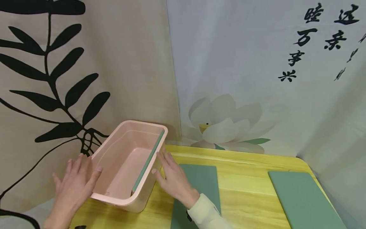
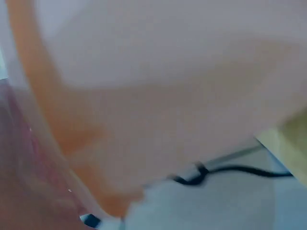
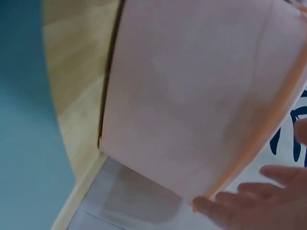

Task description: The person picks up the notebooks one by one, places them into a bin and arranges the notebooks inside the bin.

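A pink plastic bin (image 1: 114,199) stands on the left part of the yellow wood-look table. Inside it, a green board (image 1: 148,160) leans along the right wall, seen nearly edge-on. My left hand (image 1: 72,184) is at the bin's near left rim, fingers spread and straight. At the right side of the rim is my right hand (image 1: 174,179), its fingers extended. In the right wrist view the fingertips of the right hand (image 3: 259,199) reach the bin's rim. The bin's outer wall (image 2: 168,120) fills most of the left wrist view.
One flat green board (image 1: 200,178) lies right of the bin, partly under the right forearm. Another green board (image 1: 303,197) lies at the table's right edge. A printed curtain (image 1: 228,63) hangs behind the table (image 1: 243,181). A black cable (image 2: 240,168) shows below.
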Tool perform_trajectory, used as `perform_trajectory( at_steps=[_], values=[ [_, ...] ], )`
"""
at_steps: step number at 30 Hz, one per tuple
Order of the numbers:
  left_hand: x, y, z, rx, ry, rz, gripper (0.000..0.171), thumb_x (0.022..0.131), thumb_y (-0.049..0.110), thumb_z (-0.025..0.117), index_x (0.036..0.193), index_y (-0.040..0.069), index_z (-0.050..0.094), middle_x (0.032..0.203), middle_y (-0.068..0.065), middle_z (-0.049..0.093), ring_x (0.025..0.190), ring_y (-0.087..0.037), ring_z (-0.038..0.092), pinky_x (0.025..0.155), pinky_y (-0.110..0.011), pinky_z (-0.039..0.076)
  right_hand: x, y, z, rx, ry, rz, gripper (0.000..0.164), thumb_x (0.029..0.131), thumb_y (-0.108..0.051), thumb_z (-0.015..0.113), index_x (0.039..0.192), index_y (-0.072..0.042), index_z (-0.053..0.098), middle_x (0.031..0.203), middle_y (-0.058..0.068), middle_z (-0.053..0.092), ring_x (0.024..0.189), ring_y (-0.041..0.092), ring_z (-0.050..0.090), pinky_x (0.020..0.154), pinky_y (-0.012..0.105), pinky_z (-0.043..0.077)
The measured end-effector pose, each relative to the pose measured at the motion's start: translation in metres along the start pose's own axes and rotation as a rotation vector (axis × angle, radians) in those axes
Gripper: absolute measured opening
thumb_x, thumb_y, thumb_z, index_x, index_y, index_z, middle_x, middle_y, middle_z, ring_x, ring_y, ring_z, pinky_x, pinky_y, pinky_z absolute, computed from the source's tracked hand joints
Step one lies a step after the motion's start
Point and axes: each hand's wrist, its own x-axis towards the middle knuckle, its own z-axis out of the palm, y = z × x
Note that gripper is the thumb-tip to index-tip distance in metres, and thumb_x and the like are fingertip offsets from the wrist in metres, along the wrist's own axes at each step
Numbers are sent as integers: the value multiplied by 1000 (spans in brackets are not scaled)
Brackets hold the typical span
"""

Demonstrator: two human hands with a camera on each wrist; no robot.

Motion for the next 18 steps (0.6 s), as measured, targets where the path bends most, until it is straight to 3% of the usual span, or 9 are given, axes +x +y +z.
perform_trajectory(
  at_steps=[2,6,10,13,18],
  values=[
    [0,13,-3,-3,20,40,74,108,52,43,151,-8,40,163,-35,23,149,-60,14,105,-88,-4,-5,1,1,2,-25,-28,63,110,-43,44,162,-8,34,170,15,21,153,40,28,114,64,38],
    [1,49,-6,-18,58,182,68,106,47,54,150,-4,46,159,-31,36,146,-57,28,109,-85,8,-11,3,3,-16,-47,-65,64,110,-44,43,162,-8,33,171,13,21,154,36,25,115,64,37],
    [2,79,-5,-4,4,272,70,105,50,54,154,0,45,161,-27,36,147,-54,28,112,-82,12,-15,6,6,-32,-67,-74,65,110,-44,44,164,-10,30,171,11,21,155,37,24,113,69,35],
    [3,93,-1,24,-56,303,71,105,53,52,155,4,45,164,-24,33,150,-52,25,113,-81,13,-17,9,8,-63,-87,-85,67,109,-49,41,165,-13,28,172,6,19,156,36,21,113,70,35],
    [4,101,5,48,-80,333,71,103,55,54,153,5,49,164,-22,35,151,-52,24,113,-82,10,-19,10,10,-126,-118,-106,67,110,-51,40,166,-18,26,172,-2,16,157,33,18,113,70,34]
  ],
)
